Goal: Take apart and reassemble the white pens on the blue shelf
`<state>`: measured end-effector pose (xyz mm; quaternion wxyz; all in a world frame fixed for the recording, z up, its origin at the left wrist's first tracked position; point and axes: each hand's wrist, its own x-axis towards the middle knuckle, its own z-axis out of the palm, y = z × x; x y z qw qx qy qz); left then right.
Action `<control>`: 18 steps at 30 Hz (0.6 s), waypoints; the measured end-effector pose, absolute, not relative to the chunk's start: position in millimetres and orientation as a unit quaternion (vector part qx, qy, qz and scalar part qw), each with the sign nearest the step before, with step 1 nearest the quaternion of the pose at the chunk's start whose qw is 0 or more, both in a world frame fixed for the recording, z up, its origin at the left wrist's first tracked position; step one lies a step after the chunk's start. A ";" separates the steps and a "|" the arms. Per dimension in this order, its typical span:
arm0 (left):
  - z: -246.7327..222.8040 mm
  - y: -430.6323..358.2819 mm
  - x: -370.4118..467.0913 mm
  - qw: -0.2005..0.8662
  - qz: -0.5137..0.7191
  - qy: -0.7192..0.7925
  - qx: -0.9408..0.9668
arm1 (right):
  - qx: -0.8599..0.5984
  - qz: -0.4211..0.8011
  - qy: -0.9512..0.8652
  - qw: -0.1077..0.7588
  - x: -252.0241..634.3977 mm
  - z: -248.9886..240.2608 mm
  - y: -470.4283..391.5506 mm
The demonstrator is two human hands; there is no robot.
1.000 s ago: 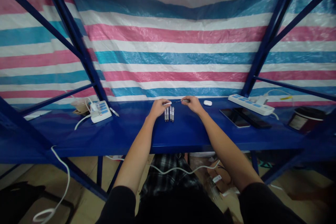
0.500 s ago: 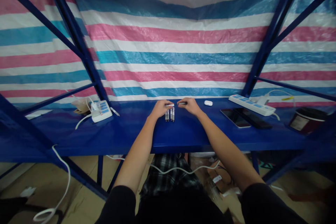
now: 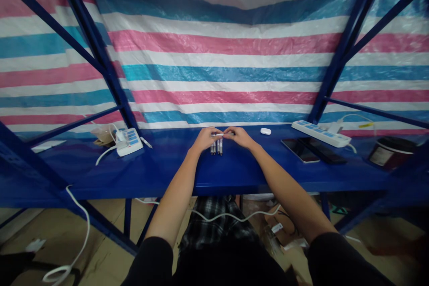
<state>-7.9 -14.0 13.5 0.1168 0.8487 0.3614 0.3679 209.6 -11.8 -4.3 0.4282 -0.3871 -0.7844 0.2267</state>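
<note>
My left hand (image 3: 203, 139) and my right hand (image 3: 243, 137) meet over the blue table. Between their fingertips lies a slim white marker pen (image 3: 219, 134), level and crosswise; the left fingers grip one end and the right fingers the other, dark end. Most of that dark part is hidden by the fingers. Just below, several white and grey marker pens (image 3: 220, 148) lie side by side on the tabletop, pointing toward me, their far ends partly covered by my hands.
On the left are a power strip (image 3: 131, 142) with plugs and a single pen (image 3: 146, 142). To the right lie a small white case (image 3: 266, 131), two phones (image 3: 301, 150), another power strip (image 3: 321, 133) and a dark tub (image 3: 390, 153). Blue frame posts (image 3: 330, 67) flank the table.
My right hand has moved left, bringing its dark piece up to the white pen in my left hand. The gap between them has closed. The row of pens is unmoved.
</note>
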 end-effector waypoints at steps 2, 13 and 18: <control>14.0 -14.2 -7.5 0.111 0.381 0.357 0.846 | -0.377 0.238 -0.780 0.438 208.7 -5.4 -11.5; 13.3 -12.8 -6.7 0.091 0.417 0.342 0.837 | -0.383 0.235 -0.789 0.419 209.0 0.1 -16.7; 13.4 -13.6 -6.0 0.091 0.424 0.338 0.836 | -0.387 0.249 -0.789 0.406 208.8 1.0 -18.9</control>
